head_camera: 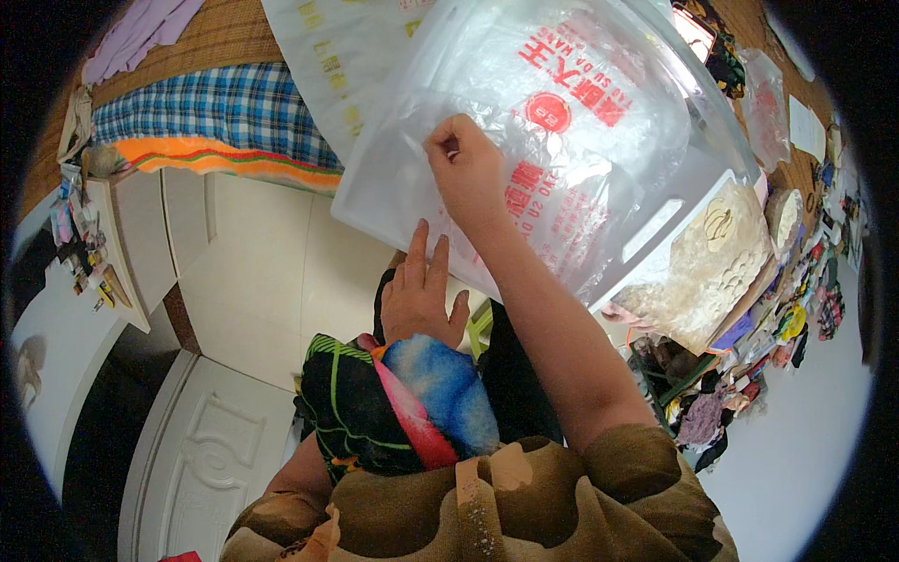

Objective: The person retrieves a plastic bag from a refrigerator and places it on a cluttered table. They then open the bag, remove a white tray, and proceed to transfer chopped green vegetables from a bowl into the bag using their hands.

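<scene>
Before me is a white translucent plastic bin (372, 172) with a handle slot, tilted in view. Clear plastic bags (618, 151) with red printing lie in it or against it. My right hand (467, 175) is curled into a loose fist over the plastic, with a gap between thumb and forefinger; I see nothing held, though the inside of the fist is mostly hidden. My left hand (421, 295) is flat with fingers extended, its fingertips over the bin's near edge. Around my left forearm is a plush cloth (435, 386) in blue, pink and black.
A blue plaid cloth (225, 105) with an orange border lies along a woven mat (232, 35). White sheeting (330, 63) is behind the bin. At right are a floury board (723, 260) with dough pieces, a bowl (784, 218), a lit phone (694, 31) and clutter. A white cabinet (137, 239) stands left.
</scene>
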The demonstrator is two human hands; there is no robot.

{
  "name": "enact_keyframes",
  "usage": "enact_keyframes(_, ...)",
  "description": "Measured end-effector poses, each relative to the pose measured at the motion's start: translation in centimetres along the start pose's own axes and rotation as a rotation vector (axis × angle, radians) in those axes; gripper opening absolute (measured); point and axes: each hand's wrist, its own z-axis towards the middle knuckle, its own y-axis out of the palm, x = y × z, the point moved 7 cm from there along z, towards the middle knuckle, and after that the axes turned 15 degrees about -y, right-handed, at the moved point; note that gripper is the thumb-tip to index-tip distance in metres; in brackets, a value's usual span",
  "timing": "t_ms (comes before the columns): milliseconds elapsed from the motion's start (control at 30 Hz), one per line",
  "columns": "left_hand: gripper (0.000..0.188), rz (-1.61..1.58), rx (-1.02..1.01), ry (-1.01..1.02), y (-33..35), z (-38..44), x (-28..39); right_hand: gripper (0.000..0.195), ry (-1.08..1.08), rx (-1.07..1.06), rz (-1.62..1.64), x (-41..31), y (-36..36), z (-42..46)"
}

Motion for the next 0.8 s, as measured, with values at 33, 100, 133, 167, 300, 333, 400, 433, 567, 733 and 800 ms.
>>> enact_keyframes(33, 0.072, 0.007, -0.006, -0.008, 0.0, 0.0, 0.0, 0.010, -0.027, -0.008, -0.076, 0.3, 0.3, 0.2)
enact_keyframes(100, 0.072, 0.037, -0.026, -0.006, 0.2, 0.0, 0.1, 0.012, -0.067, -0.027, -0.187, 0.8, 0.5, 0.5)
enact_keyframes(133, 0.072, 0.060, -0.040, 0.004, 0.3, 0.1, 0.1, 0.013, -0.080, -0.038, -0.220, 1.1, 0.6, 0.6)
enact_keyframes(167, 0.072, 0.083, -0.054, 0.015, 0.4, 0.1, 0.1, 0.014, -0.093, -0.048, -0.255, 1.3, 0.6, 0.7)
enact_keyframes(300, 0.072, 0.140, -0.069, -0.008, 0.7, 0.4, -0.1, 0.016, -0.062, -0.006, -0.151, 0.6, -0.3, 0.7)
enact_keyframes(333, 0.072, 0.116, -0.064, -0.013, 0.4, 0.5, -0.1, 0.017, -0.056, 0.008, -0.084, 0.2, -0.9, 0.5)
enact_keyframes(400, 0.072, 0.094, -0.061, -0.017, 0.2, 0.7, -0.2, 0.017, -0.047, 0.010, -0.016, -0.7, -1.9, 0.0)
enact_keyframes(433, 0.073, 0.092, -0.065, -0.017, 0.4, 0.7, 0.0, 0.018, -0.044, -0.006, -0.017, -0.9, -2.6, -0.4)
enact_keyframes(567, 0.074, 0.115, -0.116, -0.049, 0.8, 0.2, 0.1, 0.015, -0.137, -0.206, 0.069, -2.0, -1.5, -2.1)
enact_keyframes(733, 0.074, 0.144, -0.063, 0.017, 1.2, 0.5, 0.1, 0.019, -0.185, -0.353, -0.164, 0.4, 1.2, -2.7)
enact_keyframes(800, 0.075, 0.159, -0.041, 0.024, 1.1, 0.3, 0.0, 0.020, -0.218, -0.326, -0.160, -0.3, 1.0, -2.7)
